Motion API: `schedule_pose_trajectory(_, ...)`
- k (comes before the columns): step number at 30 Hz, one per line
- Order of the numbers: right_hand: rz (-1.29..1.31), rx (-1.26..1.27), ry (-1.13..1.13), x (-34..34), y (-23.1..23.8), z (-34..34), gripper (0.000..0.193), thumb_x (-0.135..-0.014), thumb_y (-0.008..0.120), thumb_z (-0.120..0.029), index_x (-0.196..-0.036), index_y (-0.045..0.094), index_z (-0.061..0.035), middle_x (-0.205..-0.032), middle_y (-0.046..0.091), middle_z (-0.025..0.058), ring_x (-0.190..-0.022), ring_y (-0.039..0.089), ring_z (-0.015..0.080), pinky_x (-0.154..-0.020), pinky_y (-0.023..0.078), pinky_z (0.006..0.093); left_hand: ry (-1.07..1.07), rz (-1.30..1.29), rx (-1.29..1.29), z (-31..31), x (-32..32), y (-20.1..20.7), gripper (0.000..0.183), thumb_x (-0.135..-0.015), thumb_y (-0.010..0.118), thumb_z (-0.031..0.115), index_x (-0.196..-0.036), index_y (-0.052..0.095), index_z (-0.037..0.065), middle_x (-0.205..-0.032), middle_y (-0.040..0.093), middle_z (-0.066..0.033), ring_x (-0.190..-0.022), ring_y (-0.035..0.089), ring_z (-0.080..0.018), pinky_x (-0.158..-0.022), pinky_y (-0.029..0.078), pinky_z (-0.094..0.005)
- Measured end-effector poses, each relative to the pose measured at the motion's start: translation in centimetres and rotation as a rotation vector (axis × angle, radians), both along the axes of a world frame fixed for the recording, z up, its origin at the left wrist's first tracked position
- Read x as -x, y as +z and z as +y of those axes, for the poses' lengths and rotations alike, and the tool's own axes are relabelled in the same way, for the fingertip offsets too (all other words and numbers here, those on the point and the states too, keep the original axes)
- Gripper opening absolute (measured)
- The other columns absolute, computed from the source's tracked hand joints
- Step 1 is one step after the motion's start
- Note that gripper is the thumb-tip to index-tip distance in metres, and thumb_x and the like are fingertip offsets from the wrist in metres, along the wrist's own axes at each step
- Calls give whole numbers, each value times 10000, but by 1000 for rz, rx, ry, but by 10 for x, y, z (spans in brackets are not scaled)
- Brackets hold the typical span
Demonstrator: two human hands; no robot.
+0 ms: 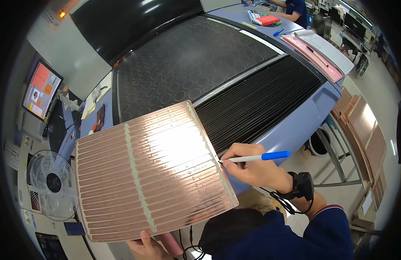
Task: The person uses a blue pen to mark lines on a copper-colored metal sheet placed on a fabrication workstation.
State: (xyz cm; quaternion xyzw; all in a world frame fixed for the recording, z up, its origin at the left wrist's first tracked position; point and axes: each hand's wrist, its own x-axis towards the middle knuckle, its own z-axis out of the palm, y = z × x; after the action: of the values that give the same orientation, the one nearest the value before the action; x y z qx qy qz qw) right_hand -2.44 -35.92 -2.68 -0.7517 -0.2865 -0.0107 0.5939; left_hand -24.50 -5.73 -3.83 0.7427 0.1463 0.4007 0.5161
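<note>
A large copper-coloured circuit panel with rows of strips is held up in front of me, tilted, with glare across its middle. My left hand grips its lower edge, the thumb on the front face and the other fingers mostly hidden behind. In my right hand is a white marker pen with a blue cap on its back end. The pen's tip is at the panel's right border; whether it touches, I cannot tell. A black device with a cable is strapped to my right wrist.
Behind the panel stands a machine with a black textured bed and a ribbed black strip. A monitor and a fan are at left. Papers on a pink folder lie at right, above a rack of copper panels. Another person sits far off.
</note>
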Motion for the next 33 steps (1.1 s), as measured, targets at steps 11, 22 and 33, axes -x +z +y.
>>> schedule_pose_trajectory(11,69,35,97,-6,8,-10,62,-853,689,-70,-871,692,-10,-732,661,51,-603,582,113,-542,450,268,32,5,70,-22,-11,14,699,-923,704,276,-1441,411,-92,-1394,527,-217,-1285,515,-292,-1120,357,-456)
schedule_pose_trajectory(22,36,22,145,-11,31,21,136,-981,675,-98,-1065,686,8,-834,683,56,-725,640,106,-652,516,252,-119,-716,471,19,87,25,491,-1001,559,16,-1478,444,-11,-1406,578,-213,-1238,606,-346,-1080,544,-470)
schedule_pose_trajectory(33,-1075,636,302,-15,18,296,216,-743,742,-28,-949,678,-30,-984,670,150,-927,689,312,-751,591,357,819,-692,515,-16,370,-129,330,-1114,483,278,-1258,590,2,-1227,674,-129,-1142,657,-227,-1038,537,-373)
